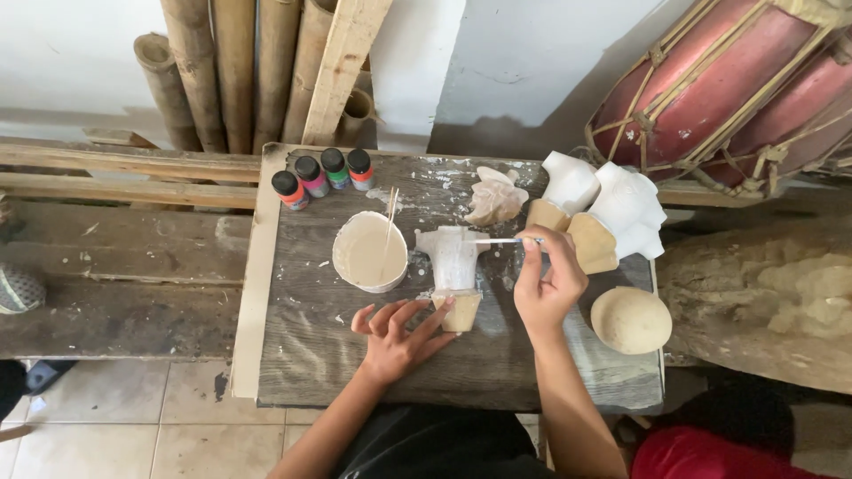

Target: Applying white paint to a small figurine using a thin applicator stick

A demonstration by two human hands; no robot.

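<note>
A small carved figure (453, 255), coated white on top with a bare wooden base, lies on a dark wooden board (311, 346). My left hand (398, 335) rests on the board with its fingertips steadying the wooden base. My right hand (548, 286) grips a thin paintbrush (501, 240) whose tip touches the figure's right side. A white cup of pale paint (370, 252) with a stick in it stands just left of the figure.
Several small paint bottles (323, 176) line the board's back left. A crumpled rag (495, 199), two white carved figures (603, 208) and a round wooden piece (631, 320) lie to the right. Bamboo poles (240, 71) lean behind; a red drum (737, 89) sits at right.
</note>
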